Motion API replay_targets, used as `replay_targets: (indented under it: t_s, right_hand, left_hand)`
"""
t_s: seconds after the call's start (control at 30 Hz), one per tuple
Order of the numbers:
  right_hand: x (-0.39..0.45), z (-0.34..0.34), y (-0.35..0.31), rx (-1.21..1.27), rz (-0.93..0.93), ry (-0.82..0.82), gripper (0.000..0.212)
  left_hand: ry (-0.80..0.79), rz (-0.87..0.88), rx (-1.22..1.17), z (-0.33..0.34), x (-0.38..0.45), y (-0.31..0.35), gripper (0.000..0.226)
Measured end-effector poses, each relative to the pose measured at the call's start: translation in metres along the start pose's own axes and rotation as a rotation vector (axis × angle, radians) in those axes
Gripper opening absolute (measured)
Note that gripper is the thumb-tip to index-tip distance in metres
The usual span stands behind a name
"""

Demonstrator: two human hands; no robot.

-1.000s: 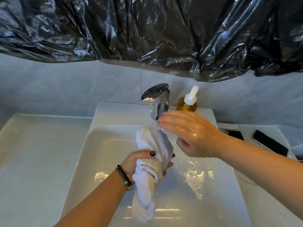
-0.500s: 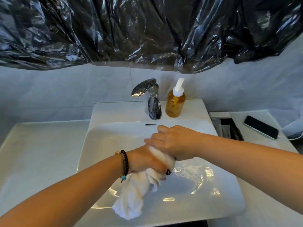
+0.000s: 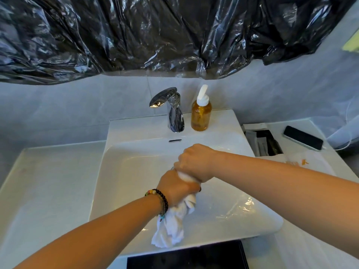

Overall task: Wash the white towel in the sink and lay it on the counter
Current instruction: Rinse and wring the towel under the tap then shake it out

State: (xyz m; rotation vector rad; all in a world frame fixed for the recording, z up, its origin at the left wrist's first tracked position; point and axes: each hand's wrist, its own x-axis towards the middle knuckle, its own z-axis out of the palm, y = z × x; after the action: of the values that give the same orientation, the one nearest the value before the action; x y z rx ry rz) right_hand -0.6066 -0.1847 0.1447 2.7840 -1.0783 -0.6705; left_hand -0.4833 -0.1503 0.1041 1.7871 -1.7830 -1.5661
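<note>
Now gripping the white towel (image 3: 171, 226) with both hands over the sink (image 3: 124, 171): right hand (image 3: 191, 164), free by the faucet (image 3: 171, 109) a second ago, closed round the upper end, left hand (image 3: 175, 188) clenched just below. Probably wringing, so washing nearly done; laying on the worktop (image 3: 44, 183) not yet begun. Counted: one towel, one faucet, one soap bottle (image 3: 201, 113), one phone (image 3: 303, 137).

Soft white cloth towel (image 3: 171, 228), wet and wrung into wrinkles. The sink (image 3: 136, 171) is glossy white ceramic, slick with water. The tap (image 3: 172, 111) is mirror-bright chrome. The bottle (image 3: 201, 117) is clear amber with a matt white plastic pump. Crinkled, shiny black plastic sheet (image 3: 155, 35) hangs overhead.
</note>
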Motion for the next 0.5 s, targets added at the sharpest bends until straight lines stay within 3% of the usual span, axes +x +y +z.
replay_targets:
  t_s: [0.1,0.2,0.3,0.37,0.43,0.5]
  right_hand:
    - [-0.002,-0.002,0.015,0.131,0.073,0.032,0.05]
    - [-0.015,-0.009,0.019,0.21,0.198,0.157,0.093]
    - [-0.046,0.006,0.012,0.372,0.233,0.332,0.098]
    - [-0.068,0.03,0.003,0.68,0.295,0.56,0.096]
    - [-0.081,0.052,-0.012,1.215,0.521,0.726,0.078]
    - [-0.088,0.072,-0.033,1.83,0.855,0.672,0.041]
  left_hand:
    - [0.103,0.009,-0.128,-0.002,0.0,0.013,0.036]
    - [0.221,0.088,-0.317,-0.003,0.003,0.023,0.036]
    - [0.19,0.168,-0.333,0.006,-0.005,0.028,0.039]
    - [0.159,0.168,-0.398,0.016,-0.013,0.031,0.039]
    - [0.2,0.13,-0.537,0.024,-0.018,0.035,0.038]
    - [0.294,0.088,-0.695,0.027,-0.017,0.042,0.043]
